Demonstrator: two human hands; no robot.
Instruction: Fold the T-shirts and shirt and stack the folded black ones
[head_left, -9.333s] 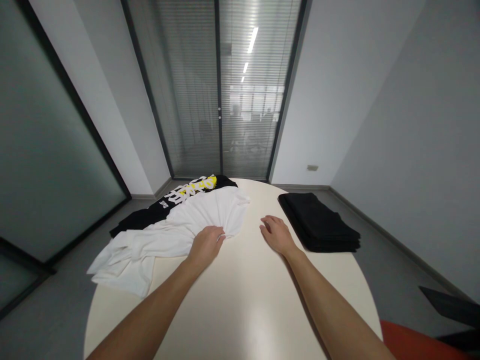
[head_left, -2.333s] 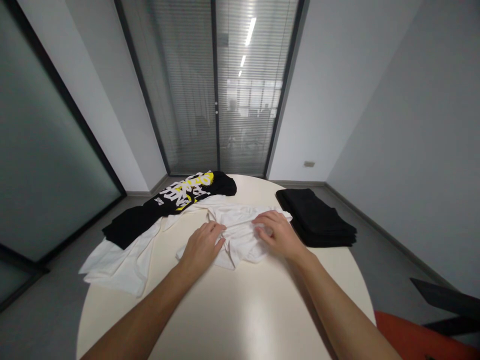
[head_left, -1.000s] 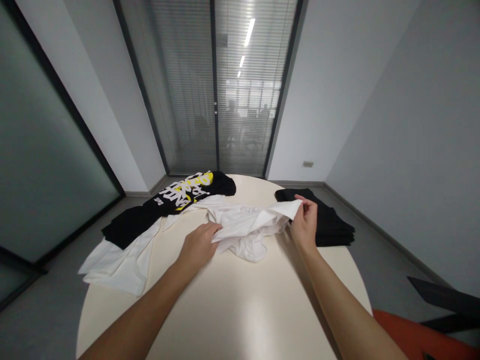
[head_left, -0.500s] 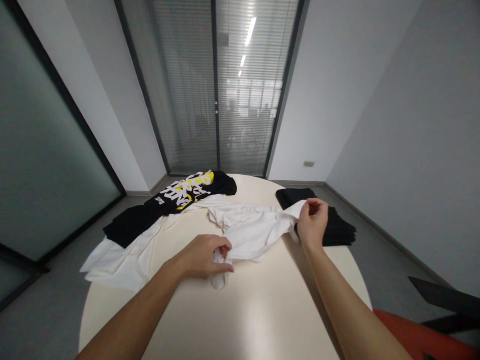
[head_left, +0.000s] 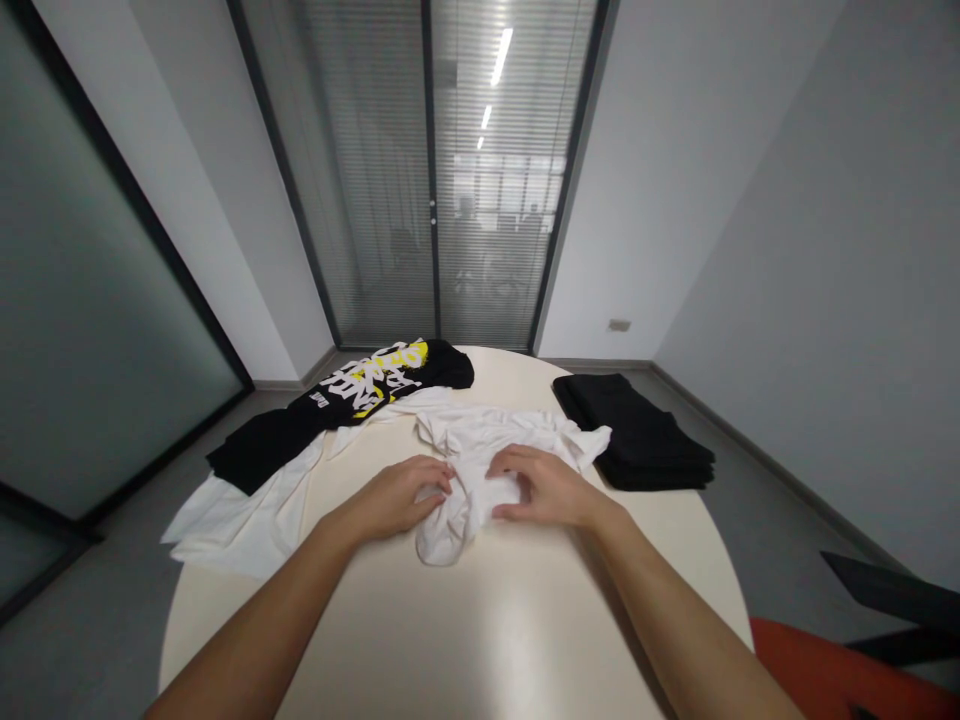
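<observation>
A crumpled white T-shirt (head_left: 487, 430) lies on the round table, its near part bunched between my two hands. My left hand (head_left: 401, 495) is at the shirt's left edge, its thumb and fingers closed on a fold of the cloth. My right hand (head_left: 547, 485) rests over the shirt's near right part. Its thumb and fingers are apart with white fabric behind the gap, and no pinch shows. One sleeve of the shirt spreads right, reaching the edge of a folded black stack.
The pale round table (head_left: 420, 640) carries a black garment with white and yellow lettering (head_left: 367, 385) over white cloth (head_left: 232, 530) at left. Folded black clothes (head_left: 637, 430) are stacked at right. A red chair (head_left: 840, 670) stands at the lower right.
My right hand has let go of the shirt's raised right corner and moved left toward my left hand. That corner now lies down. The near cloth is more bunched.
</observation>
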